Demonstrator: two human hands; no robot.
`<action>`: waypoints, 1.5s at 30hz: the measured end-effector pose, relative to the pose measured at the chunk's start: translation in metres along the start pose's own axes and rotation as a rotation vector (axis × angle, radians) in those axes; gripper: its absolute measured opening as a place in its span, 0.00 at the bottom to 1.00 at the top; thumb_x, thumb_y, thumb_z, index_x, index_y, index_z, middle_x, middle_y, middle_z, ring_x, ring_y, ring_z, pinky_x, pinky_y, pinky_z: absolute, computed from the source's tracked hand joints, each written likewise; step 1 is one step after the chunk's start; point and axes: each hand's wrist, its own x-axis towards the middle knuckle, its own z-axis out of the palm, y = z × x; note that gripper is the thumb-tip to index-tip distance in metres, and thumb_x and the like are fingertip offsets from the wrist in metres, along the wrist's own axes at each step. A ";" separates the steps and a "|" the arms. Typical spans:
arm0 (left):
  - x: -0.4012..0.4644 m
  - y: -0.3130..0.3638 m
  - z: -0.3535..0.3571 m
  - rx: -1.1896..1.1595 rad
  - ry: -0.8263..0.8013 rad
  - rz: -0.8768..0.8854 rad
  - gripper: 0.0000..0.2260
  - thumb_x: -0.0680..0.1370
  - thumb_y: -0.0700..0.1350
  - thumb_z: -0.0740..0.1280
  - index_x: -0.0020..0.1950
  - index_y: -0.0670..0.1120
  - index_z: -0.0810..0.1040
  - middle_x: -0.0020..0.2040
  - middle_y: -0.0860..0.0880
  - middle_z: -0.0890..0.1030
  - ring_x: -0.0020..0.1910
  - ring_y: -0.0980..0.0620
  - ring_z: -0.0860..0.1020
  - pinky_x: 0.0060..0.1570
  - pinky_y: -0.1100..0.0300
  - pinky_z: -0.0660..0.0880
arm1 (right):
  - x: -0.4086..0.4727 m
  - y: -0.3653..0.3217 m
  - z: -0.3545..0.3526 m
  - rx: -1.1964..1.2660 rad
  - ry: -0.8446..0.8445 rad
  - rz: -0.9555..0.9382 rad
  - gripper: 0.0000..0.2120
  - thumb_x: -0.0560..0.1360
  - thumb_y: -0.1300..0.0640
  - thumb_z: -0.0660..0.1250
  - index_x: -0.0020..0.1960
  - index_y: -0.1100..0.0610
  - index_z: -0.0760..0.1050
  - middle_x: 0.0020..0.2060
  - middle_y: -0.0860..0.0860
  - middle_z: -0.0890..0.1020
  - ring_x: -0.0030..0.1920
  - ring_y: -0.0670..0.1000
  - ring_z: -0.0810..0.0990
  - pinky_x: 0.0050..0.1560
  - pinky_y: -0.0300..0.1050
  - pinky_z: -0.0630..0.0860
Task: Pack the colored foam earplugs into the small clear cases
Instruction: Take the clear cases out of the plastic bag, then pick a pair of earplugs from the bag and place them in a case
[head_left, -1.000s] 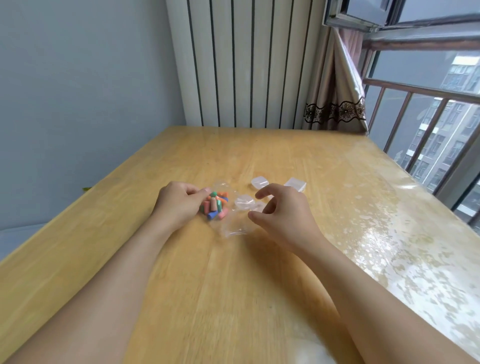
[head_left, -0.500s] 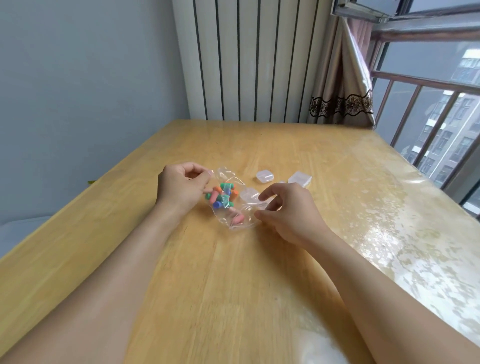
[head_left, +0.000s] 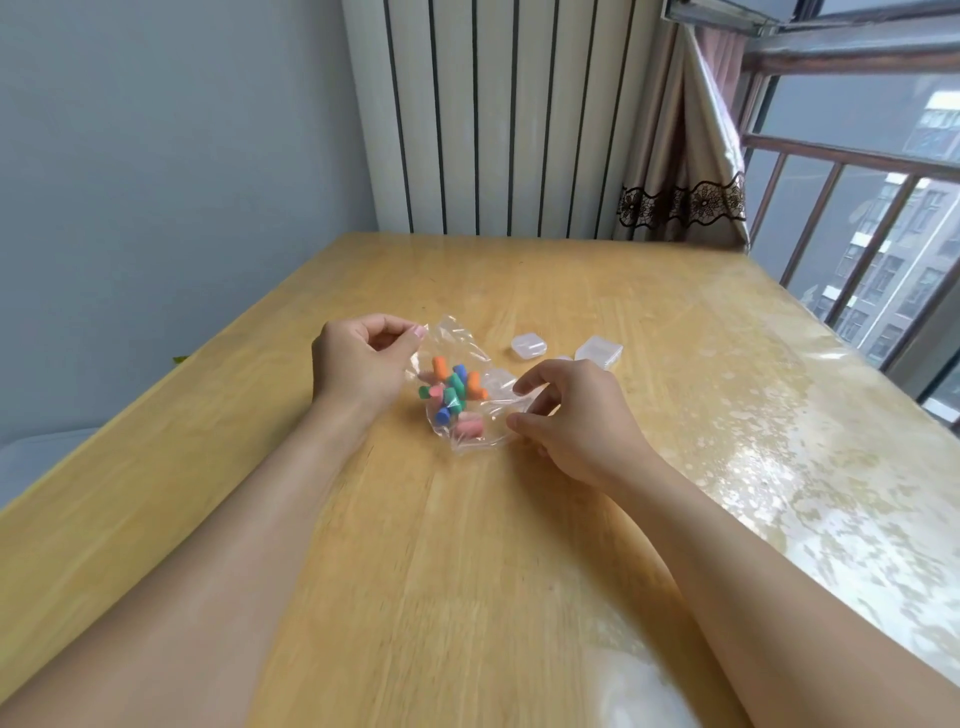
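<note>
The colored foam earplugs (head_left: 451, 396), orange, green, blue and pink, sit bunched inside a small clear plastic bag (head_left: 460, 389) near the middle of the wooden table (head_left: 519, 545), so the step in hand looks like getting the bag open; none of the plugs is out yet and nothing has been packed. The left hand (head_left: 358, 364), at about 9 o'clock of the bag, has thumb and forefinger pressed together on the bag's upper left corner and appears to lift that edge off the table, the other fingers curled into the palm and the wrist held low with the forearm running back toward the camera. The right hand (head_left: 574, 415), at about 3 o'clock, hooks forefinger and thumb around the bag's right edge, pinching the film there, the knuckles arched above the tabletop; whether the remaining fingers touch the plastic cannot be told. Beyond the bag, at about 1 o'clock, lie 2 small clear cases, a rounded case (head_left: 529, 346) and a square case (head_left: 598, 350), both shut as far as can be seen, and another clear piece seems to sit just behind the bag, partly hidden by it. The next move calls for pulling the 2 pinched edges apart or tipping the bag so the plugs spill near the cases, gently, since light foam is likely to roll or bounce, and then for opening a case lid.
</note>
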 end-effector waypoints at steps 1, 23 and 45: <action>0.001 0.000 0.000 -0.017 -0.011 -0.011 0.06 0.74 0.44 0.75 0.38 0.52 0.84 0.36 0.54 0.84 0.37 0.56 0.80 0.42 0.64 0.76 | 0.000 0.000 0.000 -0.001 0.005 0.001 0.10 0.71 0.61 0.75 0.51 0.54 0.80 0.38 0.53 0.85 0.33 0.47 0.78 0.37 0.42 0.73; 0.005 -0.005 -0.009 -0.215 -0.210 -0.278 0.04 0.72 0.42 0.78 0.41 0.46 0.84 0.39 0.48 0.83 0.36 0.55 0.78 0.31 0.67 0.74 | 0.000 -0.001 0.001 0.078 -0.010 0.012 0.10 0.75 0.66 0.71 0.55 0.56 0.78 0.32 0.53 0.85 0.31 0.56 0.84 0.34 0.48 0.83; 0.029 -0.033 -0.016 -0.097 0.135 -0.180 0.11 0.72 0.42 0.78 0.52 0.47 0.83 0.49 0.45 0.85 0.43 0.49 0.83 0.46 0.56 0.81 | 0.005 0.002 -0.018 -0.176 0.160 -0.069 0.20 0.67 0.58 0.75 0.59 0.50 0.80 0.48 0.45 0.79 0.45 0.48 0.76 0.38 0.39 0.69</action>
